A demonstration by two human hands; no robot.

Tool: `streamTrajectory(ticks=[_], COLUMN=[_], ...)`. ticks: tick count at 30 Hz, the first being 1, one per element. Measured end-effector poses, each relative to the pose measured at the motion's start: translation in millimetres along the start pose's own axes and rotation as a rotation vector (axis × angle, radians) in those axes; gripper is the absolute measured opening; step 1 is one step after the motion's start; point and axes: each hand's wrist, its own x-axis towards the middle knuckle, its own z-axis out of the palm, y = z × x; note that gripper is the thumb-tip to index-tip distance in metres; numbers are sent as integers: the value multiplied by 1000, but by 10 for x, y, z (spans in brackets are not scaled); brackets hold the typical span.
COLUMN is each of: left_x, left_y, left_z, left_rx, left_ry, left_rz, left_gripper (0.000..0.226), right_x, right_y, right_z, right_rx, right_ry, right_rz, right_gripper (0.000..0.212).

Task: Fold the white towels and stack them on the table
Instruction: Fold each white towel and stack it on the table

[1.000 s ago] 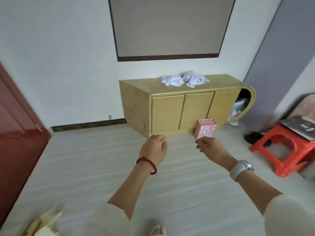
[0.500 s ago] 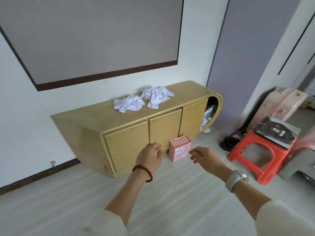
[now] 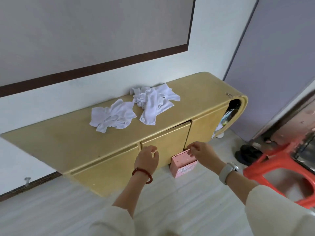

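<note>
My left hand [image 3: 147, 160], wearing a red bead bracelet, hangs with fingers loosely curled, holding nothing. My right hand [image 3: 202, 153], with a white wristwatch, is likewise relaxed and empty, above a pink patterned box [image 3: 183, 166] on the floor. Beyond both hands stands the low yellow wooden cabinet [image 3: 68, 142]. Two crumpled white cloth towels [image 3: 112, 116] [image 3: 152, 103] lie unfolded on its top, touching.

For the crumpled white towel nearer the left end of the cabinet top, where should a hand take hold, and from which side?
Judging by its pose, pinch the crumpled white cloth towel on the left at the flat corner flap on its left edge, coming from above at the front of the yellow wooden cabinet. That flap lies spread and single-layered, while the middle is bunched.
</note>
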Motion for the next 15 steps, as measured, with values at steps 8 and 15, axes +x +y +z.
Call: streamTrajectory(ticks=[8,15], left_x=[1699,2972], left_y=[-187,-233], left_z=[450,767], left_rx=[53,383], left_ry=[-30,-135], left_rz=[-152,-220], left_gripper=[36,46], right_x=[1656,2770], right_y=[-31,-21], right_z=[165,172], right_rx=[-30,-43], right_ry=[-66,-108], right_rz=[53,140], right_gripper=[21,22])
